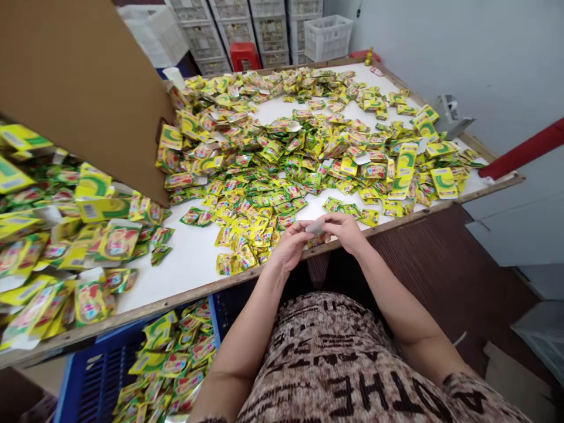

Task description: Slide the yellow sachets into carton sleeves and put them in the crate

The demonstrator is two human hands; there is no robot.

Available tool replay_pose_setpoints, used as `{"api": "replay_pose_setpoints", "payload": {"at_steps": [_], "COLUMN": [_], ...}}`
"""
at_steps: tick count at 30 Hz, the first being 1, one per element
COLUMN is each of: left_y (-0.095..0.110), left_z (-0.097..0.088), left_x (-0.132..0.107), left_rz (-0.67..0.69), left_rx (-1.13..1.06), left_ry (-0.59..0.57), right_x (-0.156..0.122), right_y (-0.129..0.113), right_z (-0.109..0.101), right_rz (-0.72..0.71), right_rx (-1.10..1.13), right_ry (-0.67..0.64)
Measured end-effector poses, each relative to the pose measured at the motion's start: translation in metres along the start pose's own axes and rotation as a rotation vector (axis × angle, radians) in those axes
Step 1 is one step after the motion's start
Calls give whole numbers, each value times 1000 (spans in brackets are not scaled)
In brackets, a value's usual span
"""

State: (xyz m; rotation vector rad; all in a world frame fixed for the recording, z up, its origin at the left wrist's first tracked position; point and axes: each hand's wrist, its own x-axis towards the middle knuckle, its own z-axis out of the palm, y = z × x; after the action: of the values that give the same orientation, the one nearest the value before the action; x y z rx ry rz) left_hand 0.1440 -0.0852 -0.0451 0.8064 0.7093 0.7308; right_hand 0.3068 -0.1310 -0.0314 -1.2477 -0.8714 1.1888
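At the table's front edge my left hand and my right hand are close together, fingers pinched on one small carton. Its pale grey-white flap shows between the fingertips; the rest is mostly covered by my hands. Just beyond and to the left lie loose yellow and green sachets, heaped on the white tabletop. A few green sachets rest just past my right hand. Yellow printed cartons lie farther right, some with flaps up.
A tall brown cardboard panel stands on the table at left, with more cartons beside it. Under the front edge a blue crate holds packed cartons. White crates and a red stool stand behind. A red pole slants at right.
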Motion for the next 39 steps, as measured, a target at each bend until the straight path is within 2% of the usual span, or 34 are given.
{"api": "replay_pose_setpoints", "payload": {"at_steps": [4,6,10,13,16,19,22,24,25,26,28,29,31,33,34,35,36,38,39], "left_y": [-8,-14,-17,-12,-8,-10,-16,-19,-19,-18,-12,-6,7,18,21,23,22,19,20], "left_z": [-1,0,3,4,-2,-12,-18,-16,-13,-9,-2,-2,-12,-42,-63,-86,-107,-139,-146], "left_x": [5,8,12,14,11,6,4,7,9,11,9,5,-16,-53,-77,-103,-131,-189,-216], "left_rz": [282,380,466,572,723,802,820,785,757,730,708,721,727,605,486,322,164,-82,-147], "left_rx": [147,269,410,584,807,925,987,1044,1081,1112,1119,1083,970,911,918,957,990,1027,1058], "left_ry": [223,265,261,219,127,41,14,-34,-73,-116,-171,-149,-35,52,55,20,34,212,341], "right_x": [11,14,15,11,4,-7,-17,-18,-17,-15,-7,-2,7,13,14,15,15,14,15], "right_y": [4,3,0,4,14,22,20,14,10,7,3,1,-2,-4,-6,-7,-9,-13,-14], "right_z": [5,4,1,0,0,-5,-28,-56,-72,-87,-113,-124,-138,-147,-151,-154,-155,-153,-147], "right_rz": [-99,-98,-71,-105,-214,-368,-475,-443,-388,-302,-118,-58,-19,-47,-57,-56,-48,-24,-19], "right_rx": [-67,-63,-58,-100,-195,-356,-590,-799,-924,-1063,-1292,-1372,-1467,-1492,-1477,-1439,-1369,-1146,-1028], "right_ry": [33,38,53,66,93,97,120,254,354,392,309,249,150,137,170,229,297,357,308]}}
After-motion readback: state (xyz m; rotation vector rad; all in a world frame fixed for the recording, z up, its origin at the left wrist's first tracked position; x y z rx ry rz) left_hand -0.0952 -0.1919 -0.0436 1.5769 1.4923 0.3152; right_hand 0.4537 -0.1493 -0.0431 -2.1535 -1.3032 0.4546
